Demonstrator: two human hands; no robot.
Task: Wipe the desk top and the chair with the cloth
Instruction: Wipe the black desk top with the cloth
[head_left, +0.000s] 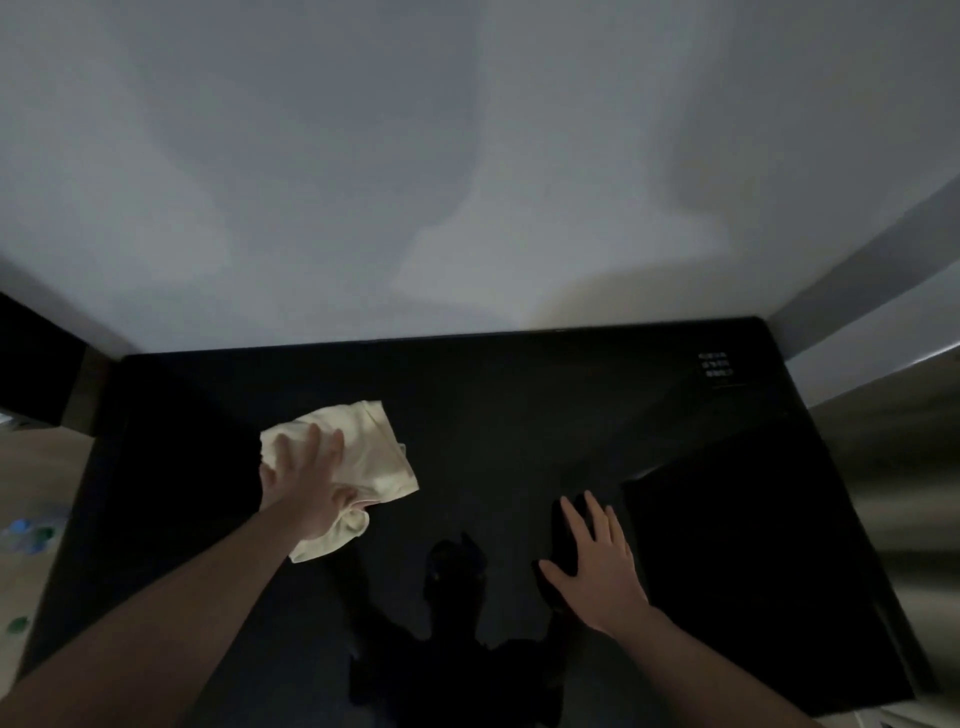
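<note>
- cloth (363, 457) lies crumpled on the black desk (493, 415), left of middle.
- my left hand (306, 483) presses flat on it, fingers spread.
- my right hand (597, 561) rests flat on the desk, holding nothing, well apart.

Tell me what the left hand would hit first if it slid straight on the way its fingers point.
Likely nothing on the glossy black desk top: the left hand, pressing the cream cloth, would first reach the pale wall behind.
</note>
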